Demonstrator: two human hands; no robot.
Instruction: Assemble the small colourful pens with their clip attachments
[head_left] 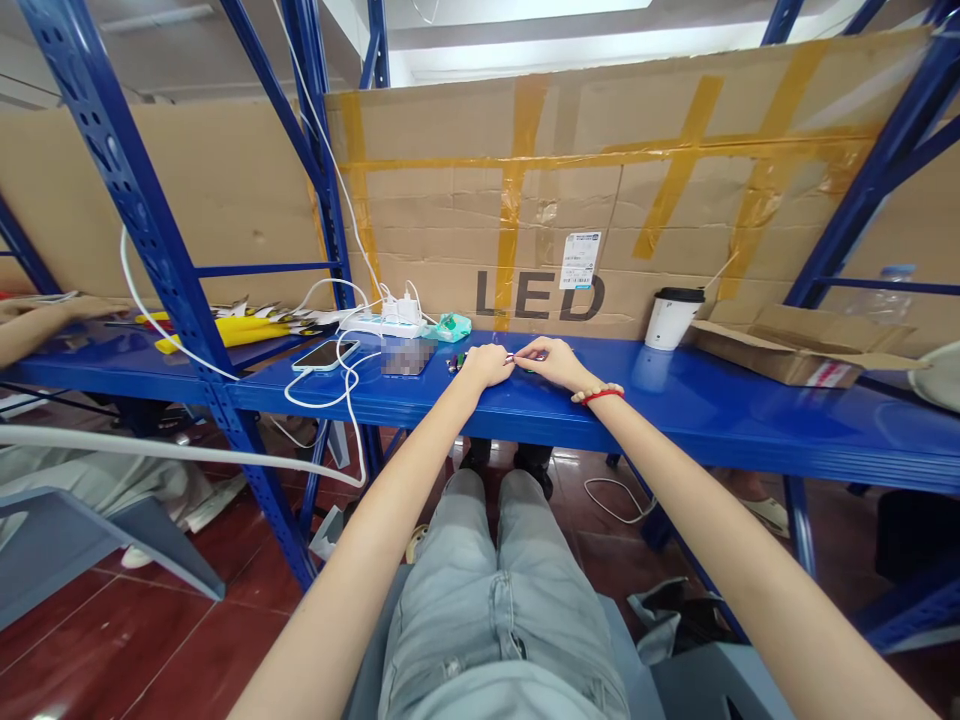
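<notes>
Near the front of the blue shelf (645, 400), my left hand (487, 366) is closed, knuckles up, with its fingertips against a thin, dark purplish piece (511, 358). From the other side my right hand (553, 362) pinches at the same spot, fingers bent and pressed together. The piece is too small and too covered to name. A small dark object (454, 363) with a shiny end shows just left of my left hand. Under my right fingers a bit of green peeks out. A red cord and a beaded bracelet (598, 394) circle my right wrist.
Left on the shelf are a phone (325, 355), a power strip (386, 322) with white cables and a green packet (450, 327). At right stand a lidded paper cup (673, 318) and an open cardboard box (795, 345). Another person's hand (90, 307) is far left, by yellow-handled items (240, 330).
</notes>
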